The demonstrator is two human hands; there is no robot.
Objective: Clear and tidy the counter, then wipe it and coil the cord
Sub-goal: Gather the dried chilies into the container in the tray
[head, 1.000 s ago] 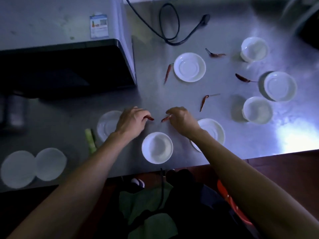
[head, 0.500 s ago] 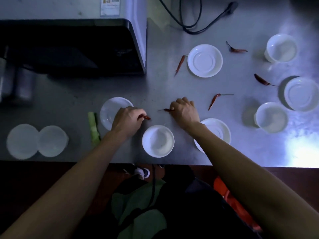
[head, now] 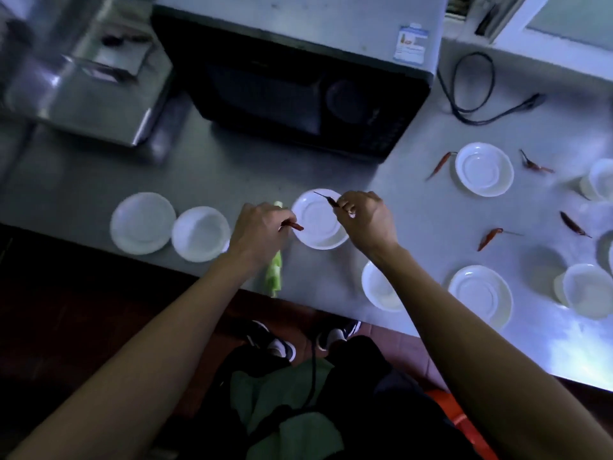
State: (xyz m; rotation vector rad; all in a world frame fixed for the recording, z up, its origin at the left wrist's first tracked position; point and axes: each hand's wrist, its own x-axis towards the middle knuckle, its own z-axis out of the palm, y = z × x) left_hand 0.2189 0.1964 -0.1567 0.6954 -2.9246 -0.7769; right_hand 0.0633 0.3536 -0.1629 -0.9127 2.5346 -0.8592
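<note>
Head view of steel counter (head: 205, 167). Left hand (head: 260, 227) closed in a pinch on a red chili (head: 293, 225), tip protruding at the left rim of a white saucer (head: 320, 220). Right hand (head: 365, 217) likewise pinched shut on a second chili (head: 328, 199), stem pointing up-left above the same saucer. Green vegetable strip (head: 273, 277) lying partly under the left wrist, reaching the counter's near edge. Four loose chilies to the right: one (head: 439, 164) beside a far saucer (head: 484, 169), others (head: 534, 164), (head: 574, 224), (head: 489, 237) among white bowls. Black cord (head: 474, 91) uncoiled, looped beside the microwave (head: 298, 78). Two white dishes (head: 142, 222), (head: 200, 234) touching at left.
</note>
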